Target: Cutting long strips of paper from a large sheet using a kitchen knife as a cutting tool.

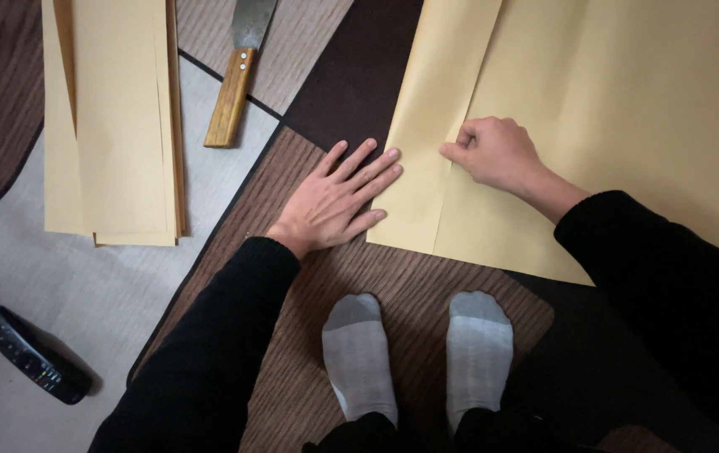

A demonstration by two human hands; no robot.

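On the patterned rug [426, 294], beside the folded sheet of tan paper [628, 126], I am spreading my left hand [338, 197] flat on its edge. My right hand [498, 153], fisted, is pressing the crease; uneven pressure could be skewing that fold

Under my left hand [338, 197] the big sheet [594, 126] is matt, smooth tan paper, like the cut strips [116, 117]. Beside those strips, my knife [238, 80] has a dull metal blade and varnished wood handle. The rug [426, 294] looks ribbed, woven cloth; my socks [359, 352] are soft knit.
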